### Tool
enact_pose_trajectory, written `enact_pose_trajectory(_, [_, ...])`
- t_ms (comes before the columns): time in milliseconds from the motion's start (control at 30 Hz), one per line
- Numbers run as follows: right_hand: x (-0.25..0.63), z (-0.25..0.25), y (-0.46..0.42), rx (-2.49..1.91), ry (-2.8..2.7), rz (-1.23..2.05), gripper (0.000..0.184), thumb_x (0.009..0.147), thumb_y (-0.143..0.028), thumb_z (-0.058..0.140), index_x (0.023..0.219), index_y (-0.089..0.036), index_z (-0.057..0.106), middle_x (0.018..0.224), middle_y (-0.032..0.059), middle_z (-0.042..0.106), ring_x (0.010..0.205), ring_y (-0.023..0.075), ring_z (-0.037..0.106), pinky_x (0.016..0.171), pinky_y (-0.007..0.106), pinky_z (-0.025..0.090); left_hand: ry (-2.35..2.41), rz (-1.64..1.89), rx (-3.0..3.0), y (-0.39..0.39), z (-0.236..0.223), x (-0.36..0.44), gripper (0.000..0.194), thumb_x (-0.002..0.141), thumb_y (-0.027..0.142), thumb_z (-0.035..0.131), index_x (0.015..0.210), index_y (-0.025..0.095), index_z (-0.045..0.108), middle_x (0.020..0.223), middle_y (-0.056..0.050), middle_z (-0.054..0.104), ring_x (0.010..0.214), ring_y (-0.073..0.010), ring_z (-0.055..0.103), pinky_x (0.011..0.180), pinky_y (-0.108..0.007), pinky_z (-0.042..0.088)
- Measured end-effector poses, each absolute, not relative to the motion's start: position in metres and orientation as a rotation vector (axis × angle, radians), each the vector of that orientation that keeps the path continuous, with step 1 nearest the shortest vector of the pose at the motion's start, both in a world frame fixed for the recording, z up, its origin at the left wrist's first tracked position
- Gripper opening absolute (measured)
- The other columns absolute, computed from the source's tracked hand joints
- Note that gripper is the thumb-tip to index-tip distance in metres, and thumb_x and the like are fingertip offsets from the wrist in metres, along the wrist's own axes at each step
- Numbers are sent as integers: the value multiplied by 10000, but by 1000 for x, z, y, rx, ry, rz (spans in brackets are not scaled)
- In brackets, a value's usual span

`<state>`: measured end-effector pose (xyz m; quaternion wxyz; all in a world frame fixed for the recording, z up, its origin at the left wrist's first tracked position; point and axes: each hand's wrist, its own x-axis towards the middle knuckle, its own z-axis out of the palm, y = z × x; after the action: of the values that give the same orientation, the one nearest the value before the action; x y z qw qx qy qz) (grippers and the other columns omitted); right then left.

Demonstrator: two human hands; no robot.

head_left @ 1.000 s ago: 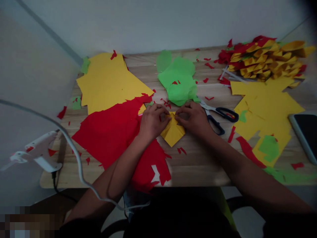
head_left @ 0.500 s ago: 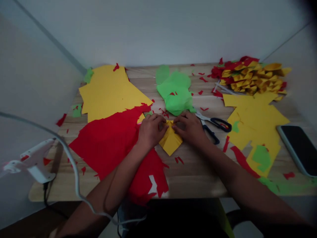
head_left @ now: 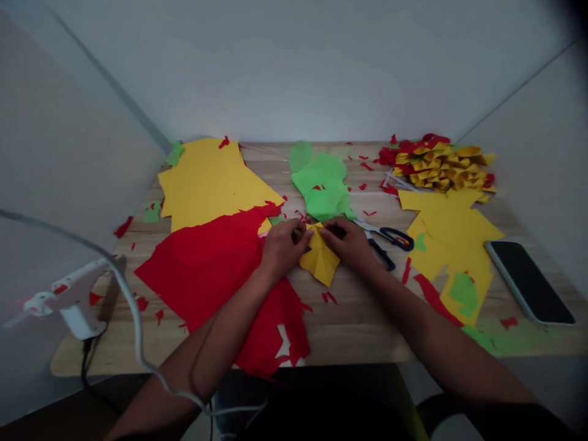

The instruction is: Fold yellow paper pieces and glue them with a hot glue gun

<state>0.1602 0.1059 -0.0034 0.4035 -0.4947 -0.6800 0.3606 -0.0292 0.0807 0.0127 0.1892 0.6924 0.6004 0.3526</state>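
Note:
A small creased piece of yellow paper (head_left: pixel 323 262) is pinched near its top edge by both hands, over the middle of the table. My left hand (head_left: pixel 285 245) grips its left side, thumb towards the centre. On the right side my right hand (head_left: pixel 349 242) holds it with thumb and bent fingers. Folds run down the paper and its lower point hangs free towards me. Crumpled green paper (head_left: pixel 324 187) lies just beyond the hands. Beside my right hand are scissors (head_left: pixel 386 236) with dark handles. A large red sheet (head_left: pixel 206 263) lies partly beneath my left forearm.
Large yellow sheets (head_left: pixel 211 184) lie at the left back, more yellow offcuts (head_left: pixel 450 226) at right. A pile of folded yellow pieces (head_left: pixel 443 168) stands at the back right. A phone (head_left: pixel 528 282) lies at right, a glue gun (head_left: pixel 78 300) at left; its cable crosses my left arm.
The yellow paper has turned slightly, its lower point swinging to the right and its creases opening a little. Both hands keep their pinch. The camera view has shifted.

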Motion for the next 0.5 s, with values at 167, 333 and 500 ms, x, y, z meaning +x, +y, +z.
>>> enact_pose_trajectory(167, [159, -5, 108, -1238, -1688, 901, 233, 817, -435, 690, 827, -204, 716, 772, 25, 709, 716, 182, 610, 671, 306, 445, 1603, 1094, 1755, 92, 1, -31, 206, 867, 402, 661, 805, 207, 634, 667, 25, 609, 607, -132, 536, 592, -253, 370])
enact_pose_trajectory(333, [157, -3, 108, -1164, -1665, 918, 261, 800, -457, 676, 745, -202, 690, 699, 13, 675, 654, 167, 576, 646, 299, 435, 1563, 1151, 1733, 93, 3, -31, 242, 852, 440, 662, 796, 206, 656, 655, 24, 607, 586, -128, 523, 580, -249, 370])
enact_pose_trajectory(500, [156, -9, 111, -1102, -1595, 955, 297, 768, -499, 684, 748, -203, 660, 686, 13, 661, 608, 162, 569, 605, 294, 453, 1506, 1213, 1710, 93, 4, -31, 209, 805, 412, 707, 811, 204, 681, 715, 3, 658, 669, -147, 587, 644, -254, 433])
